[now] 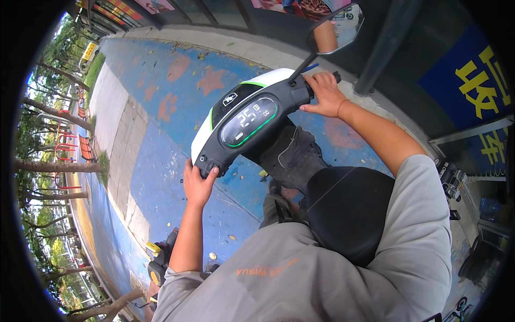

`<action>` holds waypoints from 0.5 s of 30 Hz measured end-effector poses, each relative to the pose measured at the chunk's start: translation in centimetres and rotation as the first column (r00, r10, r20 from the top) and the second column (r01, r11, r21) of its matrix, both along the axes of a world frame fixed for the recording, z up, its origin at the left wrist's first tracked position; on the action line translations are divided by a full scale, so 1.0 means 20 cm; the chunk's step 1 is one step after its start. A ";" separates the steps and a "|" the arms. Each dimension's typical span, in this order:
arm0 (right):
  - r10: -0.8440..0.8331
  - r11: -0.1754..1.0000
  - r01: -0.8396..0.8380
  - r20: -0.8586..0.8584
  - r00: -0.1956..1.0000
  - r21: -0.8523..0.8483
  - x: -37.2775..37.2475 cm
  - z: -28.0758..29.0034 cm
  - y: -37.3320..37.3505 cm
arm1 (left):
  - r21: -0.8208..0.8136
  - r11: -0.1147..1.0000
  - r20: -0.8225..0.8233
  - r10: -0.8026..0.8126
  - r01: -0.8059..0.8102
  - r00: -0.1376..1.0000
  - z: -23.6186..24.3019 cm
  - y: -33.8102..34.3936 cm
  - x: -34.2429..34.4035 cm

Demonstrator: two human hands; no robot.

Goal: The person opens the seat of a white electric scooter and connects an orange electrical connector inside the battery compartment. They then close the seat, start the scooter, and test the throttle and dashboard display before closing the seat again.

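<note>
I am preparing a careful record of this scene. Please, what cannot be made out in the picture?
All in the head view:
Left end of the handlebar: covered by the left grip.
Front wheel: out of sight, apparently beneath the white front cover.
Display symbols: some too small to read.
Part of the black seat: hidden by the grey shirt.

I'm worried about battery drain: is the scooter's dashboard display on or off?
On: the dashboard display shows lit white digits and icons within a glowing green edge. It sits between the left hand and right hand.
</note>
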State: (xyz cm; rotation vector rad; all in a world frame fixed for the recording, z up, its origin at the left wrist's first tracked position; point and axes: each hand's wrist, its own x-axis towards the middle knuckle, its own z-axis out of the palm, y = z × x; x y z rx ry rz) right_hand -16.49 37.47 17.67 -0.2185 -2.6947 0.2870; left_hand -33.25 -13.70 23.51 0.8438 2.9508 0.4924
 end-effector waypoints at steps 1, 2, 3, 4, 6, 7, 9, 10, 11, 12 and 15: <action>0.019 1.000 -0.019 -0.005 1.000 0.000 0.00 0.00 0.01 | 0.003 1.000 -0.002 0.000 0.000 1.000 0.00 0.00 0.00; 0.039 0.999 -0.039 -0.009 0.999 -0.001 0.00 -0.01 0.02 | 0.006 1.000 -0.004 0.000 0.000 1.000 0.00 -0.01 0.00; 0.049 0.999 -0.049 -0.004 0.999 -0.014 0.00 -0.01 0.03 | 0.009 1.000 -0.006 0.001 -0.001 1.000 -0.01 -0.01 0.00; 0.060 0.998 -0.060 0.000 0.998 -0.029 0.00 -0.01 0.04 | 0.001 1.000 -0.008 0.002 -0.002 1.000 0.00 -0.01 0.00; 0.074 0.996 -0.074 0.006 0.997 -0.047 0.01 0.00 0.04 | -0.014 1.000 -0.012 0.006 -0.006 1.000 0.00 -0.01 0.00; 0.075 0.996 -0.075 0.005 0.997 -0.047 0.01 0.00 0.04 | -0.015 1.000 -0.005 0.008 -0.008 1.000 0.01 0.00 0.00; 0.091 0.995 -0.090 0.010 0.996 -0.048 0.01 0.00 0.05 | -0.016 1.000 0.008 0.012 -0.012 1.000 0.02 0.00 0.00; 0.106 0.993 -0.105 0.018 0.994 -0.047 0.01 0.00 0.06 | -0.014 1.000 -0.001 0.010 -0.010 1.000 0.01 0.00 0.01; 0.121 0.992 -0.120 0.026 0.992 -0.046 0.02 0.01 0.07 | -0.012 1.000 -0.010 0.008 -0.008 1.000 0.01 0.00 0.01; 0.132 0.990 -0.130 0.034 0.991 -0.058 0.02 0.02 0.07 | -0.010 1.000 -0.020 0.006 -0.006 1.000 0.01 -0.01 0.01; 0.158 0.985 -0.154 0.050 0.986 -0.074 0.03 0.03 0.09 | 0.011 1.000 -0.019 -0.004 0.005 1.000 0.02 0.00 0.01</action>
